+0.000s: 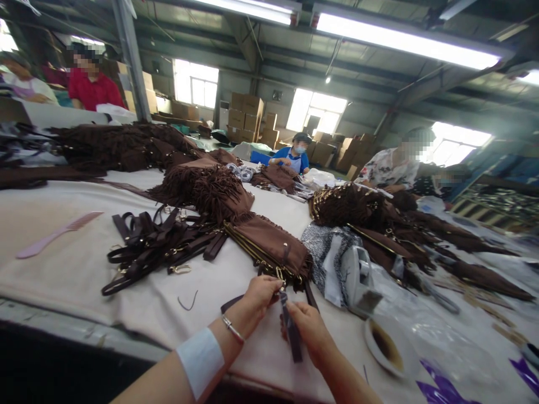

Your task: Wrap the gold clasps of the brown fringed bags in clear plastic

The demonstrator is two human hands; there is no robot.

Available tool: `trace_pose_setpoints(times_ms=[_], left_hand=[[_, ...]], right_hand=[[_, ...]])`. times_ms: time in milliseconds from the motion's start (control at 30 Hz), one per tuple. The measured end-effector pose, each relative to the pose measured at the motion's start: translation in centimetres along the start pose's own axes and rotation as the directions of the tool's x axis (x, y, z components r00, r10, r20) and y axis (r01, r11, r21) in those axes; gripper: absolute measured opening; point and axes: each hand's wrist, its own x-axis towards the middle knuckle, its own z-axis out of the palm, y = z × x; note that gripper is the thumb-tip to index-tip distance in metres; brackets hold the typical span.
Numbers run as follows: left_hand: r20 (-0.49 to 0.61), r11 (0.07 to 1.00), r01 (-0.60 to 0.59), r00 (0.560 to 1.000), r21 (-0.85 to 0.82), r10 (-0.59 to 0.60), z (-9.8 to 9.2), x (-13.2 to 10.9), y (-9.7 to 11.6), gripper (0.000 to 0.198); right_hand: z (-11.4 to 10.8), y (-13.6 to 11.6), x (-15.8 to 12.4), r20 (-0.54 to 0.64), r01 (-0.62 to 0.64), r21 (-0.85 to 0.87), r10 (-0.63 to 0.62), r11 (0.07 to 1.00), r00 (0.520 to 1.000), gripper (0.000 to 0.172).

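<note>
My left hand (260, 296) is pinched shut on a gold metal clasp at the near corner of a brown fringed bag (273, 247). A bracelet and a white wristband sit on that arm. My right hand (309, 325) is closed around a dark brown strap (290, 331) that runs up to the same clasp. The two hands almost touch above the white table cover (76, 264).
A heap of brown straps (155, 244) lies to the left, with a pink comb (56, 234) beyond it. More fringed bags (357, 205) pile up at the right and back. A small white dish (385, 345) and clear plastic lie near right. Several people work at the far side.
</note>
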Motion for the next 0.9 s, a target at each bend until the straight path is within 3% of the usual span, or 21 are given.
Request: trace_pose_setpoints(times_ms=[133, 333, 600, 767, 900], left_hand=[[-0.035, 1.000, -0.013, 0.999, 0.019, 0.014, 0.1, -0.1, -0.1, 0.030], [-0.055, 0.999, -0.013, 0.998, 0.044, 0.016, 0.2, 0.1, -0.2, 0.027], [0.015, 0.991, -0.024, 1.000, 0.129, 0.022, 0.1, -0.8, 0.2, 0.026], [0.004, 0.958, -0.011, 1.000, 0.288, 0.011, -0.4, -0.7, 1.7, 0.026], [-0.032, 0.934, -0.024, 0.999, 0.356, 0.038, -0.2, 0.8, 2.5, 0.034]], right_hand=[[-0.1, 1.0, -1.8, -0.055, -0.029, -0.042, 0.027, 0.999, 0.998, 0.043], [-0.3, 1.1, -2.4, -0.162, 0.049, -0.276, -0.097, 0.960, 0.982, 0.030], [0.8, -1.5, 1.2, -0.182, 0.006, -0.097, -0.023, 0.995, 0.983, 0.036], [0.9, -0.8, 1.6, -0.126, -0.037, 0.091, 0.049, 0.995, 0.991, 0.043], [0.9, -0.1, 0.9, -0.084, -0.031, 0.123, 0.042, 0.992, 0.996, 0.044]])
